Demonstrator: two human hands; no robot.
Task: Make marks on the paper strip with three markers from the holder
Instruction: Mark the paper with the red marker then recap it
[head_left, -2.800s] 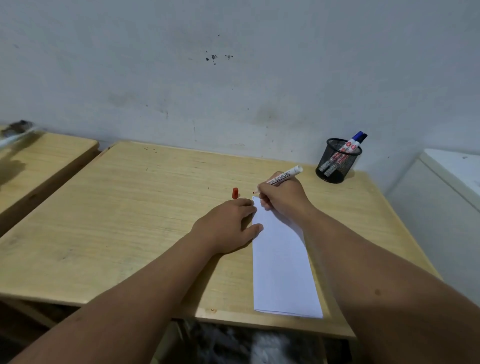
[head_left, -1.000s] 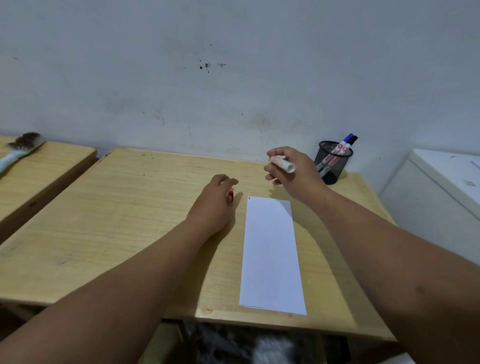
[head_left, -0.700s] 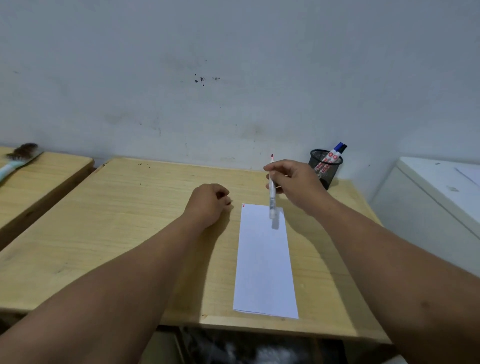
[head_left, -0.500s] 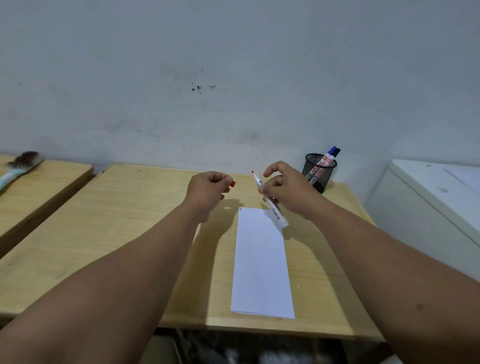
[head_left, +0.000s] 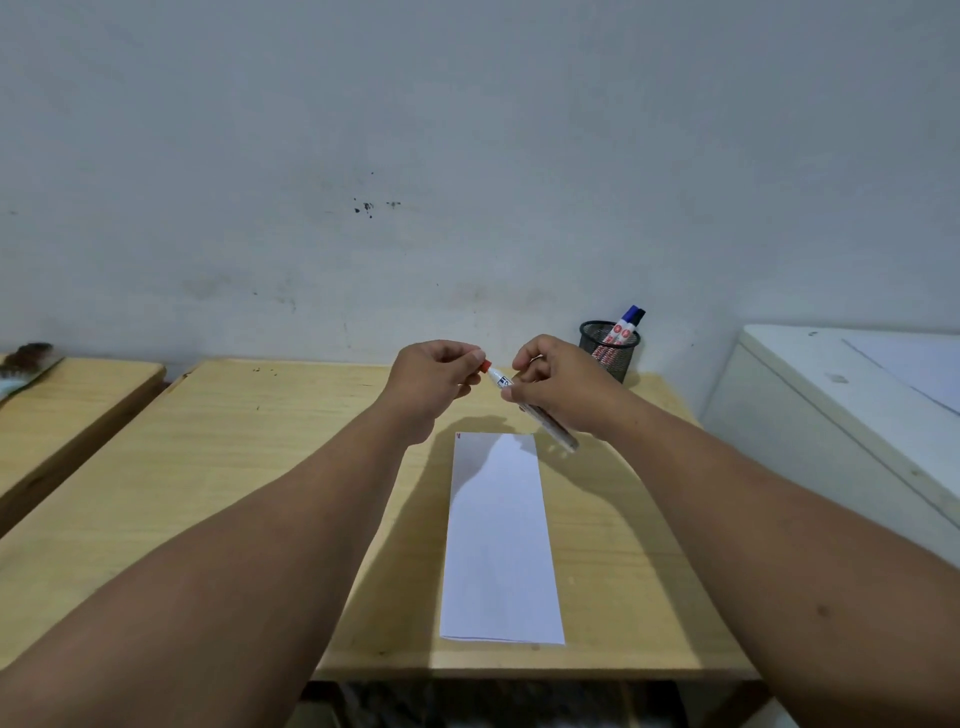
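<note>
Both hands are raised above the far end of the table (head_left: 218, 467), close together. The right hand (head_left: 563, 384) is closed around the barrel of a white marker (head_left: 535, 410), which slants from its tip, up and toward the left hand, down to its tail just below the right palm. The left hand (head_left: 431, 376) pinches a small red cap (head_left: 484, 367) between thumb and fingertips, and the cap sits right at the marker's tip; whether it is already seated cannot be told from here.

The step in hand looks like recapping the red marker. To do it well, the cap should line up straight with the barrel, not at an angle, and be pushed on until it stops, with the right hand bracing the barrel so it does not slide back through the grip. Fingers should stay off the tip to avoid ink on the skin.

The paper strip (head_left: 498, 540) lies flat on the table directly below and nearer the body than the hands, with a small red mark (head_left: 457, 436) at its far left corner. So one marker seems done. The mesh holder (head_left: 613, 351) stands just beyond the right hand, with two more markers (head_left: 623, 332) leaning in it, an easy reach once this one is capped.
</note>
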